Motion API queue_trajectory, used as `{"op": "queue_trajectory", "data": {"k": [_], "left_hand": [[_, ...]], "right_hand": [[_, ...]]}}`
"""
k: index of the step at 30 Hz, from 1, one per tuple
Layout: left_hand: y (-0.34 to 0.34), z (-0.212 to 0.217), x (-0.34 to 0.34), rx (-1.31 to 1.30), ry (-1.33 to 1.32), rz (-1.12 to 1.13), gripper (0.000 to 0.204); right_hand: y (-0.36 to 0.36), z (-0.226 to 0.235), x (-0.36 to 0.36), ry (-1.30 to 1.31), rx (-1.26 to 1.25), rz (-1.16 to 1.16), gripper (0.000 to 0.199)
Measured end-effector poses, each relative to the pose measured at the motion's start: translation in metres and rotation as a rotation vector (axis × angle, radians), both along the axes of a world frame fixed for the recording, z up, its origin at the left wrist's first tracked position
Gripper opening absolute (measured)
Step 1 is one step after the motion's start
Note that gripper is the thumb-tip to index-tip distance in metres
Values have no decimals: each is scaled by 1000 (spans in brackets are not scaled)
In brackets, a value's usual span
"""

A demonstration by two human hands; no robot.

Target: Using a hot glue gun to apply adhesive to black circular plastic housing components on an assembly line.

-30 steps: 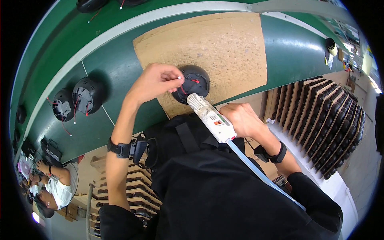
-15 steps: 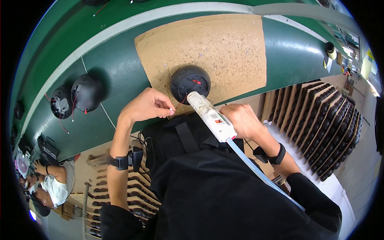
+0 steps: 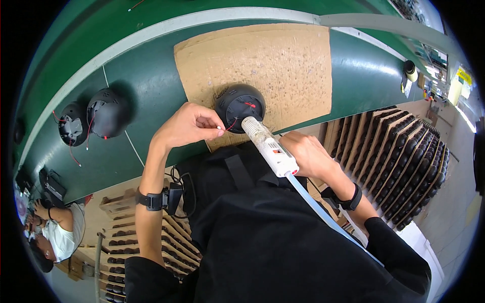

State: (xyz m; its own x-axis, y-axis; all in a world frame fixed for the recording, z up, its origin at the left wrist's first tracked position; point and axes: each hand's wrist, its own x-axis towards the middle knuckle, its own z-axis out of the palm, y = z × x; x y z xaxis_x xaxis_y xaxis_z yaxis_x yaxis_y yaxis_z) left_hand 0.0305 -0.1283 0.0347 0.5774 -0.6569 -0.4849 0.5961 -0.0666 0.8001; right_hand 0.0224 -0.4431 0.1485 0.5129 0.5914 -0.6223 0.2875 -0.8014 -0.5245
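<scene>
A round black plastic housing (image 3: 236, 102) lies with its hollow side showing, on a sheet of brown cardboard (image 3: 298, 76). Red wire shows inside it, and a thin red wire (image 3: 231, 124) runs out to my left hand (image 3: 191, 124). Thumb and forefinger of that hand are pinched on the wire's end, where a small white connector peeks out. My right hand (image 3: 305, 154) is wrapped round a white hot-air gun (image 3: 273, 151) with a ribbed nozzle, its fingers partly hidden behind the body. The nozzle tip is at the housing's near edge, close to the wire.
Two more black housings (image 3: 105, 115) with red wires stand on the green table (image 3: 161, 70) to the left. Racks of black round parts (image 3: 394, 156) stand at right and lower left. A pale hose (image 3: 323, 212) trails from the gun. Another person (image 3: 60, 232) sits far left.
My left hand has shifted slightly up and toward the housing with the wire. The hot-air gun has moved a little right relative to the housing. The whole view has shifted slightly.
</scene>
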Motion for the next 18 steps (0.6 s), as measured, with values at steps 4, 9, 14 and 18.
{"op": "queue_trajectory", "data": {"k": [4,9,14,18], "left_hand": [[0,1,-2,-25,-61,44,8],[15,-7,-1,38,-132,5,32],[18,-19,-26,408,-368,-19,84],[-19,-43,-35,543,-811,56,125]], "right_hand": [[16,12,3,34,-107,-20,31],[14,17,8,33,-178,42,29],[2,31,7,-75,-31,-28,28],[0,35,2,-29,97,-193,24]]}}
